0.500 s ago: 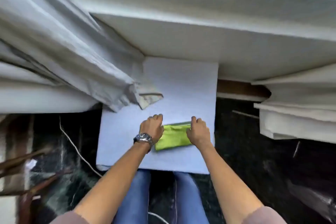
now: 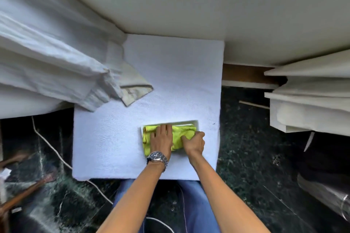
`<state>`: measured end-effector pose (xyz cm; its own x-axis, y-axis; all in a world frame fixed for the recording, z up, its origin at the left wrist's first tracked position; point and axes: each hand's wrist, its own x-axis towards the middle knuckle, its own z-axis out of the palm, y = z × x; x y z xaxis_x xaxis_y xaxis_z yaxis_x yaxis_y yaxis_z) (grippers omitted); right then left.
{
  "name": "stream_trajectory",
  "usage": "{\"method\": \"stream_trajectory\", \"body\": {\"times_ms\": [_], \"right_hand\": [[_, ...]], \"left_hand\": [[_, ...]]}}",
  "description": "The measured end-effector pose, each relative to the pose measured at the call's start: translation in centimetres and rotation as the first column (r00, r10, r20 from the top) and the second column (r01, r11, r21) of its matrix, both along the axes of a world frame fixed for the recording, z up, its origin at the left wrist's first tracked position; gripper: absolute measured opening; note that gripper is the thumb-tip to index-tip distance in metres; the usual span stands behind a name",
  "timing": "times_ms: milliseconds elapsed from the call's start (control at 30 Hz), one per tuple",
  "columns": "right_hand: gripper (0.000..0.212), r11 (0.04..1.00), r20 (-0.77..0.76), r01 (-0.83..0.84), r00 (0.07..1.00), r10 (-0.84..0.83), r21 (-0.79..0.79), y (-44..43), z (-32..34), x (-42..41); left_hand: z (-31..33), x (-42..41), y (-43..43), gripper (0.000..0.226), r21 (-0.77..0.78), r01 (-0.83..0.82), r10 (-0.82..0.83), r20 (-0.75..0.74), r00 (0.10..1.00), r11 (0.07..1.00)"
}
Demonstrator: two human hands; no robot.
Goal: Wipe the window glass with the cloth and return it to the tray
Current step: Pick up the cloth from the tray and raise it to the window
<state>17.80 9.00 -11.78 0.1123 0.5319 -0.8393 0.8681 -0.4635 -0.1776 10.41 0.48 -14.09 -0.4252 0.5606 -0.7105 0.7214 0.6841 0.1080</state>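
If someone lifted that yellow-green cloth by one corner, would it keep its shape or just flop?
The yellow-green cloth would probably flop: it lies creased and bunched in the white tray, folding under the left hand that presses flat on it. It looks thin, so likely light. The right hand pinches an edge easily, suggesting a soft fabric that grips rather than slips.

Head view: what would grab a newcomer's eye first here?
The bright yellow-green cloth stands out, lying in a shallow white tray on a white pad near its front edge. The left hand, with a wristwatch, presses flat on it, while the right hand grips its right end. Pale curtains hang at left.
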Motion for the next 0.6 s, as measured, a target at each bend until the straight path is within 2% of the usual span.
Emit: {"method": "stream_trajectory", "body": {"times_ms": [67, 133, 167, 233, 267, 333, 433, 500, 600], "right_hand": [[0.044, 0.999, -0.106, 0.002, 0.994, -0.007, -0.044, 1.1, 1.8, -1.1], [0.015, 0.988, -0.243, -0.146, 0.961, 0.131, -0.047, 2.2, 4.4, -2.5], [0.005, 0.973, -0.303, -0.227, 0.93, 0.209, -0.027, 2.9, 6.2, -3.1], [0.008, 0.926, -0.394, -0.373, 0.843, 0.366, 0.061, 4.7, 10.3, -4.6], [0.012, 0.895, -0.427, -0.431, 0.792, 0.437, 0.116, 5.7, 12.5, -5.3], [0.018, 0.841, -0.479, -0.493, 0.696, 0.535, 0.224, 8.3, 18.2, -7.0], [0.025, 0.775, -0.469, -0.497, 0.618, 0.631, 0.39, 13.0, 27.5, -10.6], [0.032, 0.73, -0.484, -0.403, 0.558, 0.674, 0.552, 16.6, 35.1, -13.8], [0.039, 0.656, -0.494, -0.19, 0.515, 0.7, 0.731, 20.9, 47.0, -18.8]], "left_hand": [[1.2, -0.8, 0.9, 0.071, 0.008, -0.077, 0.076, 0.057, 0.995, 0.997], [3.2, -1.6, 1.8, 0.07, 0.018, -0.23, 0.225, 0.141, 0.964, 0.973], [4.5, -2.1, 2.2, 0.071, 0.039, -0.35, 0.336, 0.201, 0.92, 0.936], [8.0, -4.0, 3.4, 0.082, 0.086, -0.616, 0.547, 0.378, 0.747, 0.783], [9.6, -5.1, 4.0, 0.089, 0.088, -0.699, 0.593, 0.461, 0.66, 0.71], [14.6, -8.2, 5.9, 0.096, 0.08, -0.751, 0.582, 0.58, 0.569, 0.655], [22.7, -13.8, 9.4, 0.07, 0.146, -0.789, 0.445, 0.759, 0.476, 0.596], [29.8, -17.8, 12.1, 0.057, 0.26, -0.781, 0.338, 0.791, 0.51, 0.568], [41.3, -22.9, 16.5, 0.057, 0.451, -0.787, 0.177, 0.81, 0.559, 0.421]]}}
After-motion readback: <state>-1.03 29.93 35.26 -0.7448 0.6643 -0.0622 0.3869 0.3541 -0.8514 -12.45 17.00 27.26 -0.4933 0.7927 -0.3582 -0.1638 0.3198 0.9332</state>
